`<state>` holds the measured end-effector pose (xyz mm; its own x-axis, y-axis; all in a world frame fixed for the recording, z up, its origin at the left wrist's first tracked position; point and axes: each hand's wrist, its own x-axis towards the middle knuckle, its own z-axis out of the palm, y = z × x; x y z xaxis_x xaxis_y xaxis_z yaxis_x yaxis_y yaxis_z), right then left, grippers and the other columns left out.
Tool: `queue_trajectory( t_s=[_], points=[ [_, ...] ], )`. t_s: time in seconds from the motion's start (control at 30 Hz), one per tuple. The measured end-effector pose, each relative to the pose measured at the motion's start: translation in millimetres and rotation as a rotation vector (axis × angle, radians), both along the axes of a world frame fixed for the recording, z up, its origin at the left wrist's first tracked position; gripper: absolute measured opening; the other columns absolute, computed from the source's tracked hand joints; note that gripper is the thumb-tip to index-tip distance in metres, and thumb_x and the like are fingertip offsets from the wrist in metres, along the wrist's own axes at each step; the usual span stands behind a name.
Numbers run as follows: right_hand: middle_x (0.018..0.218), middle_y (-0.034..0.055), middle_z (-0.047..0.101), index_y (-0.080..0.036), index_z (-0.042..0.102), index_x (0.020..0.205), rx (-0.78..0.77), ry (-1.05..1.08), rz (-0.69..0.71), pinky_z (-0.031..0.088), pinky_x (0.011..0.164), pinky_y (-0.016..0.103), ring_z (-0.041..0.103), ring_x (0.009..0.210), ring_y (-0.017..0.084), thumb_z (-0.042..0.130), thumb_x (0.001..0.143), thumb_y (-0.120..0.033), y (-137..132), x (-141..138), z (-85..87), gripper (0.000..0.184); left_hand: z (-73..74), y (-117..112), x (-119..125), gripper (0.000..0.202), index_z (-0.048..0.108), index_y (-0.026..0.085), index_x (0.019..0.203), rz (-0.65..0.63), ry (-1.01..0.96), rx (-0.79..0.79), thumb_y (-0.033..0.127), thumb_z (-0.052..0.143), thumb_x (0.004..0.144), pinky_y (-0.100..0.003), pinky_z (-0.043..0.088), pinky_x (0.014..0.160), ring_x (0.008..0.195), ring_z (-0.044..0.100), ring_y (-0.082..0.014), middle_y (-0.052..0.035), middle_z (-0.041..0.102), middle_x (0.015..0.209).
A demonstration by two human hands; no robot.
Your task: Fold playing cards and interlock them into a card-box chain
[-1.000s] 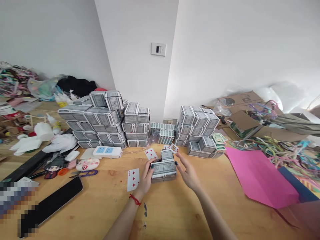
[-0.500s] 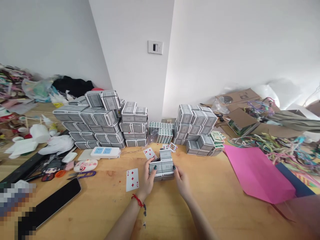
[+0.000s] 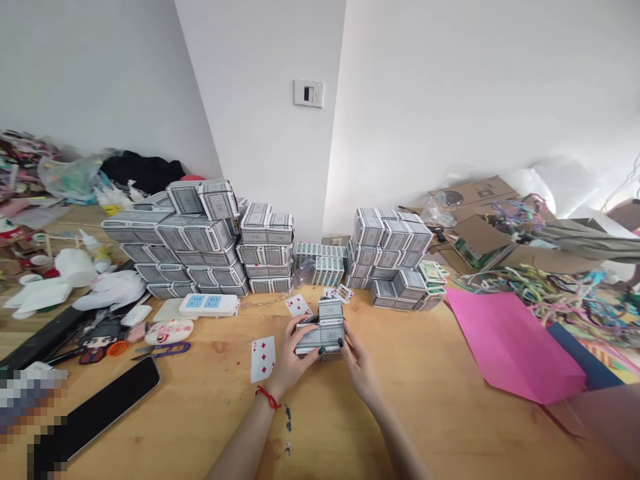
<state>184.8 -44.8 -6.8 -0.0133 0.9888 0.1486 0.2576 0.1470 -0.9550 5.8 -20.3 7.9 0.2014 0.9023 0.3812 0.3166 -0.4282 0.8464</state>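
A small block of folded playing cards (image 3: 330, 333) with grey patterned backs sits on the table in front of me, one piece standing higher at its back. My left hand (image 3: 290, 357) grips its left side, the thumb lying along the front. On the right side my right hand (image 3: 360, 367) holds it, fingers along the edge and thumb near the front corner. Both palms face inward and the underside of the block is hidden. A three of diamonds card (image 3: 263, 359) lies face up left of my left hand. Another diamond card (image 3: 299, 306) lies behind the block.
Tall stacks of grey card blocks (image 3: 193, 257) stand at the back left, more stacks (image 3: 390, 257) at the back right. Between them is a green-edged card pile (image 3: 327, 267). A power strip (image 3: 209, 305), scissors (image 3: 165, 349), a phone (image 3: 100, 413) and pink paper (image 3: 515, 347) lie around.
My left thumb has slid down and right to the block's front edge. My right fingers have closed in further along the right side. The block stays in place.
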Motion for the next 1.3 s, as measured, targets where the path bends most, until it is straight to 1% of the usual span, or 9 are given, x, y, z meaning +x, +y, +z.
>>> queue_trajectory(
  t_s=[0.07, 0.17, 0.3, 0.57, 0.7, 0.9, 1.1, 1.23, 1.3],
  points=[
    [0.136, 0.0053, 0.036, -0.025, 0.026, 0.134, 0.022, -0.067, 0.005, 0.031, 0.100, 0.043, 0.036, 0.123, 0.021, 0.041, 0.084, -0.040, -1.1, -0.6, -1.5, 0.055, -1.1, -0.1, -0.2, 0.030, 0.058, 0.027, 0.104, -0.009, 0.015, -0.004, 0.027, 0.057, 0.073, -0.041, 0.031, 0.098, 0.117, 0.038, -0.0250, -0.0065, 0.039, 0.124],
    [0.138, 0.0045, 0.033, -0.026, 0.033, 0.131, 0.075, -0.196, 0.007, 0.030, 0.101, 0.043, 0.031, 0.126, 0.021, 0.042, 0.083, -0.038, -0.6, -0.2, -1.2, 0.050, -2.9, 0.0, -0.1, 0.029, 0.059, 0.028, 0.103, -0.015, 0.028, -0.016, 0.028, 0.056, 0.074, -0.041, 0.033, 0.097, 0.116, 0.038, -0.0256, -0.0065, 0.042, 0.122],
    [0.135, 0.0071, 0.038, -0.025, 0.045, 0.124, 0.146, -0.300, -0.021, 0.032, 0.100, 0.043, 0.034, 0.124, 0.022, 0.042, 0.084, -0.034, 1.8, 0.5, 2.5, 0.042, -3.7, 0.6, -0.3, 0.027, 0.061, 0.027, 0.101, 0.001, 0.019, -0.010, 0.029, 0.056, 0.075, -0.041, 0.034, 0.097, 0.115, 0.040, -0.0260, -0.0068, 0.044, 0.120],
    [0.131, 0.0060, 0.044, -0.026, 0.051, 0.119, 0.230, -0.297, -0.055, 0.034, 0.099, 0.042, 0.038, 0.122, 0.022, 0.044, 0.083, -0.031, 6.6, 1.6, 11.1, 0.037, -3.8, 1.6, 0.2, 0.036, 0.057, 0.028, 0.104, -0.014, 0.061, 0.023, 0.027, 0.065, 0.068, -0.045, 0.034, 0.098, 0.117, 0.038, -0.0258, -0.0056, 0.039, 0.121],
    [0.131, 0.0053, 0.045, -0.028, 0.053, 0.117, 0.240, -0.276, -0.062, 0.035, 0.098, 0.043, 0.040, 0.121, 0.023, 0.044, 0.083, -0.030, 8.7, 2.5, 7.2, 0.035, -4.0, 2.1, 0.5, 0.032, 0.057, 0.027, 0.101, -0.027, 0.072, 0.041, 0.023, 0.063, 0.070, -0.044, 0.034, 0.099, 0.118, 0.037, -0.0246, -0.0053, 0.038, 0.122],
    [0.131, 0.0049, 0.044, -0.028, 0.055, 0.115, 0.217, -0.260, -0.074, 0.034, 0.098, 0.044, 0.040, 0.120, 0.023, 0.044, 0.083, -0.033, 8.4, 2.8, 0.6, 0.034, -5.4, 2.5, 0.4, 0.029, 0.057, 0.027, 0.099, -0.024, 0.078, 0.050, 0.024, 0.062, 0.071, -0.044, 0.035, 0.098, 0.118, 0.037, -0.0248, -0.0056, 0.039, 0.121],
    [0.132, 0.0036, 0.043, -0.029, 0.056, 0.114, 0.189, -0.141, -0.123, 0.031, 0.100, 0.043, 0.037, 0.123, 0.024, 0.049, 0.080, -0.038, 4.2, -2.8, -5.6, 0.036, -5.3, 1.8, 0.7, 0.028, 0.057, 0.026, 0.099, -0.010, 0.093, 0.053, 0.024, 0.061, 0.071, -0.045, 0.035, 0.097, 0.118, 0.038, -0.0252, -0.0059, 0.039, 0.121],
    [0.134, 0.0061, 0.041, -0.023, 0.042, 0.127, 0.088, 0.097, -0.248, 0.029, 0.101, 0.043, 0.036, 0.123, 0.023, 0.047, 0.079, -0.044, 1.5, -9.7, -12.7, 0.052, -4.4, 1.0, 0.8, 0.028, 0.058, 0.026, 0.099, 0.002, 0.104, 0.062, 0.023, 0.061, 0.071, -0.045, 0.035, 0.097, 0.118, 0.037, -0.0256, -0.0059, 0.040, 0.121],
    [0.132, 0.0071, 0.043, -0.020, 0.041, 0.127, 0.011, 0.186, -0.267, 0.028, 0.102, 0.043, 0.037, 0.123, 0.023, 0.044, 0.080, -0.047, 0.3, -12.6, -12.9, 0.054, -4.3, 0.8, 0.7, 0.027, 0.058, 0.026, 0.099, 0.002, 0.113, 0.067, 0.023, 0.060, 0.072, -0.044, 0.035, 0.098, 0.119, 0.036, -0.0253, -0.0057, 0.041, 0.121]
  ],
)
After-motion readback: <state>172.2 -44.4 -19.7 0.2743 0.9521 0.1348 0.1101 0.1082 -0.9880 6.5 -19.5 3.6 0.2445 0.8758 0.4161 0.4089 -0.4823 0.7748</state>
